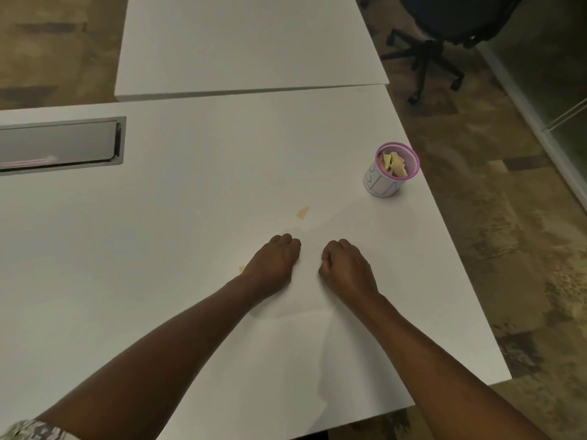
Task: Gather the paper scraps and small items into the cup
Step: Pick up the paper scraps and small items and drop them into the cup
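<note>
A purple-rimmed mesh cup (pixel 390 173) stands near the right edge of the white table (pixel 190 217), with several tan paper scraps inside it. One tan scrap (pixel 302 212) lies loose on the table between the cup and my hands. A second small scrap (pixel 242 268) peeks out at the left side of my left hand (pixel 273 265). My left hand rests on the table with its fingers curled under. My right hand (pixel 346 268) sits beside it, also curled into a loose fist. What either fist holds is hidden.
A grey cable hatch (pixel 60 144) is set into the table at the left. A second white table (pixel 247 42) abuts the far side. An office chair (pixel 444 36) stands on the carpet at the top right.
</note>
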`<state>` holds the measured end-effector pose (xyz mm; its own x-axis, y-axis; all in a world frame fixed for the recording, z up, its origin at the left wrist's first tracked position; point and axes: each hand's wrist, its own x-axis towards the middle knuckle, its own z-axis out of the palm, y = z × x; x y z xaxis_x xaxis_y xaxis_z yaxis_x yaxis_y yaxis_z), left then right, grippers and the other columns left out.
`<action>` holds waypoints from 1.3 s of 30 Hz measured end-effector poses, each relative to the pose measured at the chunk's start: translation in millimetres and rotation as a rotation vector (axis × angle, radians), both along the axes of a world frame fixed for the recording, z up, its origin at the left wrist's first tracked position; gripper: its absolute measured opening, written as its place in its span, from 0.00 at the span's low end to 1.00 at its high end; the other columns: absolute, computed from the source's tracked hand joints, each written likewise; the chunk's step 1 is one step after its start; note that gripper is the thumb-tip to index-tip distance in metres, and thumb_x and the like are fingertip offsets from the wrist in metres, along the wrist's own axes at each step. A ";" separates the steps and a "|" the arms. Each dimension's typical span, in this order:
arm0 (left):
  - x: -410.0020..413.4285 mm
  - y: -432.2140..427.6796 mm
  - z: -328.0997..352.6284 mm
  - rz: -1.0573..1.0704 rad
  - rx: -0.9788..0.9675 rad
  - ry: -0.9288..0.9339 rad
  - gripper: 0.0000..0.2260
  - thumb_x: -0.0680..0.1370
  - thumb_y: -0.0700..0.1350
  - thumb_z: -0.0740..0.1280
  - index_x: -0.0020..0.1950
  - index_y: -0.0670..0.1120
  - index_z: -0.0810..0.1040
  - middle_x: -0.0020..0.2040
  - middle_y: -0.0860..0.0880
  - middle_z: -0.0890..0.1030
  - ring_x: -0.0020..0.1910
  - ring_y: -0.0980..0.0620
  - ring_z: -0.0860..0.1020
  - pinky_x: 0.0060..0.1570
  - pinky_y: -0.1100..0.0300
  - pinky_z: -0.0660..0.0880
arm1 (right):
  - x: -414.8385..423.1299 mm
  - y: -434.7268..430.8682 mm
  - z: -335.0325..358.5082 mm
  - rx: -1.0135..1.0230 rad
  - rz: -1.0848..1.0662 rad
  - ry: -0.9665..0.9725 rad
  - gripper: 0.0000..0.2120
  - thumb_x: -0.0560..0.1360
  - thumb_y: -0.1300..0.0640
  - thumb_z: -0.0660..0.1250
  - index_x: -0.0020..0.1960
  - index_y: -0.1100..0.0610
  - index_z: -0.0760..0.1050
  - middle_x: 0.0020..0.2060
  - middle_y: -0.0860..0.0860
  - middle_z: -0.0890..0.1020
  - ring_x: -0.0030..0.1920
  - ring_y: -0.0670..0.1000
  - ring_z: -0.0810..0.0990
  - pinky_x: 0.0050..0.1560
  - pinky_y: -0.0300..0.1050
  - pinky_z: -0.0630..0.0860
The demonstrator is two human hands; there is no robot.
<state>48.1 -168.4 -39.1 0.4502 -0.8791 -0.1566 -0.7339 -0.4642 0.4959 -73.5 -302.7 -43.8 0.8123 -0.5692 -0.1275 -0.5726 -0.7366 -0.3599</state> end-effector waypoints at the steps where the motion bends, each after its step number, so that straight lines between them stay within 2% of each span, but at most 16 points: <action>1: 2.0 0.6 0.3 0.027 -0.017 0.056 0.04 0.78 0.36 0.60 0.46 0.43 0.73 0.45 0.44 0.74 0.44 0.44 0.72 0.41 0.51 0.69 | 1.7 -1.0 1.8 0.068 -0.038 -0.043 0.03 0.71 0.63 0.63 0.42 0.57 0.73 0.41 0.51 0.76 0.42 0.54 0.75 0.39 0.46 0.70; 4: 8.6 4.3 -0.3 0.144 -0.056 0.204 0.05 0.77 0.38 0.62 0.44 0.47 0.74 0.44 0.49 0.76 0.43 0.48 0.75 0.40 0.56 0.68 | 10.4 -4.8 8.0 0.204 -0.094 -0.137 0.03 0.70 0.63 0.64 0.40 0.56 0.73 0.37 0.49 0.77 0.38 0.50 0.76 0.36 0.43 0.69; 8: 15.1 7.9 4.9 0.283 -0.113 0.326 0.07 0.76 0.39 0.63 0.50 0.49 0.77 0.44 0.50 0.76 0.43 0.51 0.75 0.40 0.60 0.68 | 27.1 -11.5 14.5 0.320 -0.138 -0.186 0.02 0.72 0.62 0.65 0.43 0.56 0.74 0.34 0.48 0.78 0.36 0.50 0.77 0.34 0.40 0.71; 11: 17.8 8.5 10.4 0.379 -0.153 0.402 0.09 0.77 0.37 0.62 0.51 0.47 0.78 0.46 0.47 0.77 0.39 0.49 0.80 0.34 0.70 0.68 | 44.2 -18.3 15.0 0.325 -0.116 -0.215 0.03 0.72 0.63 0.66 0.45 0.57 0.75 0.35 0.47 0.77 0.37 0.50 0.76 0.33 0.35 0.68; 14: 18.5 9.3 11.8 0.467 -0.147 0.505 0.11 0.77 0.35 0.59 0.50 0.47 0.78 0.48 0.46 0.78 0.38 0.48 0.83 0.31 0.71 0.70 | 61.3 -24.7 12.7 0.279 -0.071 -0.219 0.05 0.73 0.64 0.64 0.48 0.57 0.75 0.39 0.49 0.78 0.40 0.51 0.76 0.35 0.37 0.68; 17: 18.2 9.2 10.7 0.448 -0.092 0.390 0.13 0.75 0.33 0.57 0.49 0.46 0.79 0.50 0.47 0.76 0.44 0.49 0.77 0.35 0.68 0.66 | 73.1 -28.4 9.6 0.156 0.041 -0.203 0.12 0.76 0.64 0.61 0.55 0.52 0.77 0.43 0.52 0.78 0.42 0.54 0.77 0.40 0.41 0.69; 22: 17.0 13.8 3.7 0.251 -0.049 0.257 0.08 0.76 0.38 0.60 0.53 0.46 0.72 0.49 0.48 0.71 0.40 0.47 0.71 0.41 0.55 0.68 | 83.0 -33.3 1.8 0.031 0.205 -0.083 0.19 0.77 0.64 0.60 0.64 0.50 0.77 0.50 0.54 0.78 0.51 0.58 0.77 0.48 0.51 0.76; 27: 27.5 19.2 -4.3 0.008 0.027 0.149 0.17 0.77 0.46 0.68 0.64 0.50 0.70 0.54 0.50 0.68 0.45 0.50 0.68 0.45 0.54 0.70 | 87.4 -35.8 2.5 -0.065 0.327 -0.023 0.14 0.76 0.65 0.58 0.57 0.55 0.76 0.48 0.55 0.77 0.49 0.58 0.75 0.43 0.49 0.73; 31: 30.3 16.8 -6.1 -0.056 -0.011 0.069 0.16 0.77 0.45 0.68 0.64 0.52 0.72 0.50 0.50 0.68 0.44 0.48 0.70 0.44 0.53 0.72 | 93.4 -38.5 5.7 -0.115 0.374 0.036 0.13 0.75 0.67 0.57 0.56 0.58 0.74 0.49 0.56 0.77 0.50 0.59 0.75 0.41 0.48 0.69; 35: 29.6 14.3 -7.7 -0.109 -0.030 0.010 0.18 0.78 0.43 0.67 0.66 0.54 0.73 0.48 0.50 0.68 0.42 0.49 0.69 0.41 0.56 0.69 | 97.3 -38.6 8.5 -0.114 0.375 0.070 0.13 0.76 0.66 0.56 0.56 0.59 0.74 0.50 0.57 0.77 0.49 0.59 0.75 0.41 0.47 0.67; 39: 28.9 16.6 -8.3 -0.150 -0.054 -0.032 0.15 0.78 0.42 0.66 0.64 0.52 0.76 0.46 0.48 0.70 0.40 0.47 0.71 0.39 0.54 0.71 | 95.0 -37.2 9.4 -0.141 0.375 0.081 0.10 0.76 0.67 0.57 0.54 0.60 0.73 0.48 0.58 0.77 0.48 0.60 0.75 0.40 0.48 0.65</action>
